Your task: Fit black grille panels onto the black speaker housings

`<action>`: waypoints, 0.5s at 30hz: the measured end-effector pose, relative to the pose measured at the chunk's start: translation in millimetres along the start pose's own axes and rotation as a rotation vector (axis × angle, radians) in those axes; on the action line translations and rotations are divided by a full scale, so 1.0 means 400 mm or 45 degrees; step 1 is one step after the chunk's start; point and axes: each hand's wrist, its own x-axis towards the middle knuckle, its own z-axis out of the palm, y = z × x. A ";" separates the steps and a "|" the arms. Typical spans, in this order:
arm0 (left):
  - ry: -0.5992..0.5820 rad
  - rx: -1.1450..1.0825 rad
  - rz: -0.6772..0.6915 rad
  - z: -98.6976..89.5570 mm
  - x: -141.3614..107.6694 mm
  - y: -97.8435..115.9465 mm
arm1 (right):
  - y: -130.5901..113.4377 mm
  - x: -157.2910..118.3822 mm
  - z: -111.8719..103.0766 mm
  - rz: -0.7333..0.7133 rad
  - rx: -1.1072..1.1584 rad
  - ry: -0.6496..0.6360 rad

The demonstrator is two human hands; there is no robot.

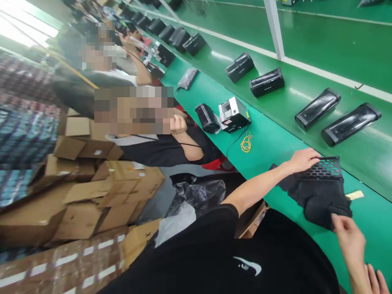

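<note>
- Gripped the upper corner of a black slotted panel (324, 177) with the left hand (301, 160), bending the fingers closed over its edge; hid that corner beneath them.
- Brought the right hand (350, 239) to the lower edge of a bunched black cloth (321, 206), with thumb and forefinger drawn nearly together; could not tell from the view of any firm hold on the fabric.
- Had the panel over the upper part of the cloth, both on the green worktop (269, 149); could not make out anything under the folds.
- Saw a pale yellow strip (355, 195) just beside the cloth, partly covered at one end.
- Caught extra fingertips (374, 279) at the bottom right, cut off by the border; could not tell whose.
- Farther along the worktop, saw a black-and-white boxy unit (235, 114) beside a glossy black cylinder (208, 117), near a coiled yellow cord (246, 143); could not read the small print on the unit.
- Saw more glossy black cylindrical units (351, 124) across the seam, too blurred to count in the distance.
- To the left, saw a co-worker (153, 151) with the face pixelated, and stacked cardboard boxes (122, 183), smeared toward the edge.
</note>
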 end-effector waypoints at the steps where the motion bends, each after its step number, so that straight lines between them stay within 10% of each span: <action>1: -0.045 0.010 0.054 0.035 0.016 0.024 | 0.008 -0.022 0.019 0.028 -0.034 -0.036; 8: 0.085 0.124 0.220 0.136 -0.095 0.130 | 0.003 -0.039 0.107 0.017 -0.137 -0.044; 15: -0.144 -0.024 -0.430 0.223 -0.323 0.094 | 0.008 -0.041 0.088 0.028 -0.153 0.029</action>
